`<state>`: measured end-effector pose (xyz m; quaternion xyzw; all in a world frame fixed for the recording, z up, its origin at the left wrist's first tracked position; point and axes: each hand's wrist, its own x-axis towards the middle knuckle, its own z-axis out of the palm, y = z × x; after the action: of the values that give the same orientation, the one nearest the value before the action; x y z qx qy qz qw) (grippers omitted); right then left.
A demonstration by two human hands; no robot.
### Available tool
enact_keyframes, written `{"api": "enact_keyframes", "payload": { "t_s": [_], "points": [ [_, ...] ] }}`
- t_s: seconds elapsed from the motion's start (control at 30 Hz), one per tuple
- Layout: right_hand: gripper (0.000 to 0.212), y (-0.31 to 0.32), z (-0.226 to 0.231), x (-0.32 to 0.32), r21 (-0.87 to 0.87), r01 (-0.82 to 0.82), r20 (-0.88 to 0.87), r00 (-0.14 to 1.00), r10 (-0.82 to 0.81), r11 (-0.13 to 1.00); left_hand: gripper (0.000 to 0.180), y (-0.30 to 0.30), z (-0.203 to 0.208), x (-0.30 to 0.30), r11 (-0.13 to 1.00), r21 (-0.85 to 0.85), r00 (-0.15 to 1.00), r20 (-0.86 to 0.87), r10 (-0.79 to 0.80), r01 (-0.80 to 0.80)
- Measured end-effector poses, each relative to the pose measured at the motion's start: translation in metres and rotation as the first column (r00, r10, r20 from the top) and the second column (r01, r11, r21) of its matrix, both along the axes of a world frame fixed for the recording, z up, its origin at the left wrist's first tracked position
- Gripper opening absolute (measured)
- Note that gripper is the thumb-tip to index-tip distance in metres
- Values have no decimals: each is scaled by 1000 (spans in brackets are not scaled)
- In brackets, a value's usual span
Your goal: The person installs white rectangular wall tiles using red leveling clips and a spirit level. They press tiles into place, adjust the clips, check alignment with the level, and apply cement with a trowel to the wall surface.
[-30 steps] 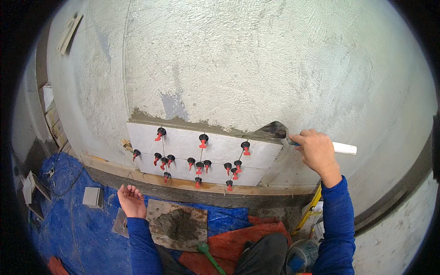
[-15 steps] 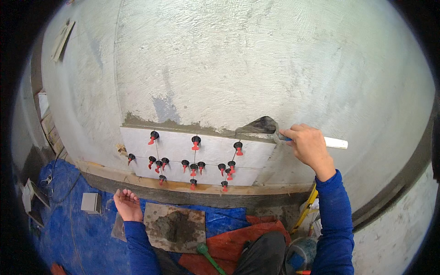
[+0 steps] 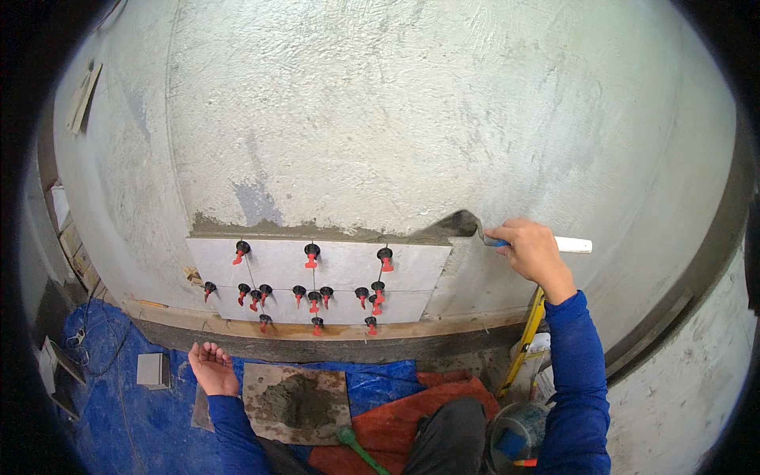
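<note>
My right hand (image 3: 533,252) is closed round the handle of a trowel (image 3: 461,224), whose white grip end sticks out to the right. The pointed blade lies against the wall just above the right end of the top tile row. Light grey tiles (image 3: 277,261) are fixed low on the wall, with black and red tile levelling clips (image 3: 313,255) set along their joints. Wet grey mortar (image 3: 285,228) runs along the upper tile edge. Low on the left, my left hand (image 3: 214,368) is palm up with its fingers loosely curled and apart, holding nothing, beside a mortar-smeared board (image 3: 297,402).
A blue tarp (image 3: 111,396) covers the floor on the left, with a stack of small tiles (image 3: 153,370) on it. Near my knees lie an orange-red cloth (image 3: 443,408) and a green-handled tool (image 3: 356,447). A bucket (image 3: 518,435) and a yellow spirit level (image 3: 524,344) stand right.
The view has shifted, so the wall and tiles sit further left and lower. Relative to the tiles, the trowel blade has moved a little to the right. My left hand has turned its palm up more.
</note>
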<state>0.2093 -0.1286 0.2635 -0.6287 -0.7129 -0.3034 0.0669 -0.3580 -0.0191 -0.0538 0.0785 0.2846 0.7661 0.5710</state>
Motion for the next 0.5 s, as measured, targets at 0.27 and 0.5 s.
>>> {"api": "enact_keyframes", "payload": {
  "t_s": [0.27, 0.5],
  "points": [
    [34, -10, -8, 17, 39, -37, -43, 998, 39, 999, 32, 3, -3, 6, 999, -46, 1000, -8, 21, -21],
    [32, -10, 1, -18, 90, -85, -116, 989, 95, 992, 34, 5, -8, 11, 1000, -19, 1000, -24, 0, -1]
  ]
}}
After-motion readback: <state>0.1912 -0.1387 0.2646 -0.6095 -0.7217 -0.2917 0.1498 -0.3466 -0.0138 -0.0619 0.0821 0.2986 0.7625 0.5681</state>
